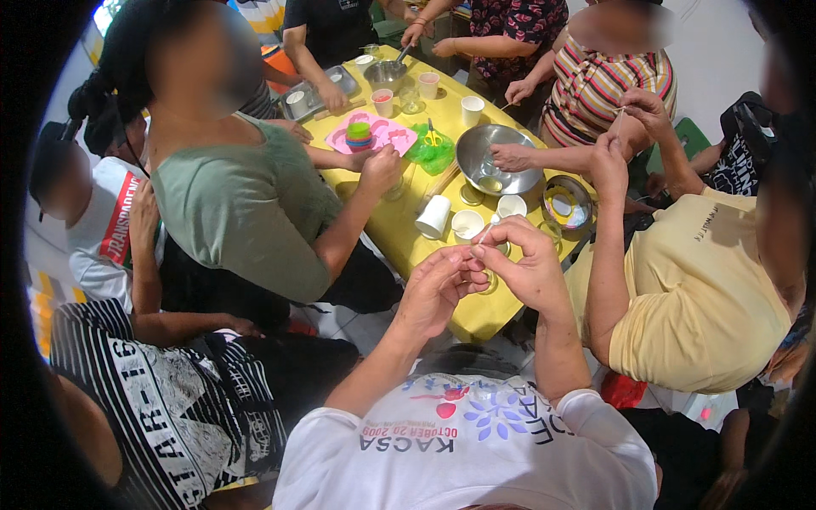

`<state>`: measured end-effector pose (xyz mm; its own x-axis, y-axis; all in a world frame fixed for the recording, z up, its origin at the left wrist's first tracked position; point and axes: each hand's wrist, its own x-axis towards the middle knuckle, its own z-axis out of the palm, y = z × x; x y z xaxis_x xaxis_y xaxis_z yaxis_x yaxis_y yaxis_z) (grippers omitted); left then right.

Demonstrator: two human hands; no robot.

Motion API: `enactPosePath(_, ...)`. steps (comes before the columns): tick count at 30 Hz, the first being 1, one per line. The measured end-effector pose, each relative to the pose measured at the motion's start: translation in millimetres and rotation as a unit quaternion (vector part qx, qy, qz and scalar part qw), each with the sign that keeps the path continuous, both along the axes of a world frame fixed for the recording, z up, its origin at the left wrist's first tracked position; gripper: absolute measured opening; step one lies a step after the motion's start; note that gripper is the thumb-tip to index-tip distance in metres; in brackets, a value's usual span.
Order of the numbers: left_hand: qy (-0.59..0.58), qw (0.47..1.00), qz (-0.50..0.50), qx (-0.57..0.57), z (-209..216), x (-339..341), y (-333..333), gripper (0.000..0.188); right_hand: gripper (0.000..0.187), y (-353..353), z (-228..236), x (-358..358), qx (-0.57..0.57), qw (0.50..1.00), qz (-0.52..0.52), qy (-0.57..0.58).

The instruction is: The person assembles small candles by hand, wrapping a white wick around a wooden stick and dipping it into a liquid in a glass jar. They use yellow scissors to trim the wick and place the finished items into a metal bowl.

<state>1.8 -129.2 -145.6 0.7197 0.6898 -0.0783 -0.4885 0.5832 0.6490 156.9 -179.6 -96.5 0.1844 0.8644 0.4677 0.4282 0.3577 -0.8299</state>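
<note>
Both my hands are raised over the near end of the yellow table, close together. My right hand [525, 262] pinches a thin white string [487, 232] between thumb and forefinger; one end pokes up above the fingertips. My left hand [433, 287] has its fingertips closed at the string's lower part, nearly touching the right thumb. Fingers hide some of the string. Just beyond them stand a white paper cup [467, 224] and another white cup [512, 206]. A third white cup [433, 217] lies tilted on its side.
The yellow table [484, 319] bears a steel bowl [476, 144] with a co-worker's hand [512, 158] in it, a pink mould [393, 136], a green plastic bag [432, 155] with yellow scissors [433, 133], and a saucepan [385, 75]. People stand close on both sides.
</note>
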Motion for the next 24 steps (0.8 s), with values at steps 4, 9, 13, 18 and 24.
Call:
enactPosePath(4,-0.047,0.998,-0.028,0.000,-5,-4,12,0.026,0.009,9,3,-6,-0.017,1.000,0.013,-0.004)
enactPosePath(9,-0.057,0.998,-0.037,-0.001,0,-5,23,0.031,0.009,16,12,-6,-0.032,0.999,0.017,0.021)
enactPosePath(13,-0.077,0.996,-0.043,-0.004,0,-5,32,0.031,0.007,23,18,-3,-0.036,0.998,0.036,0.046)
enactPosePath(18,-0.081,0.996,-0.036,0.006,9,-4,40,0.030,0.008,36,23,-1,-0.073,0.983,0.076,0.151)
enactPosePath(24,-0.094,0.994,-0.049,0.024,20,-2,43,0.031,0.010,37,28,2,-0.064,0.981,0.093,0.156)
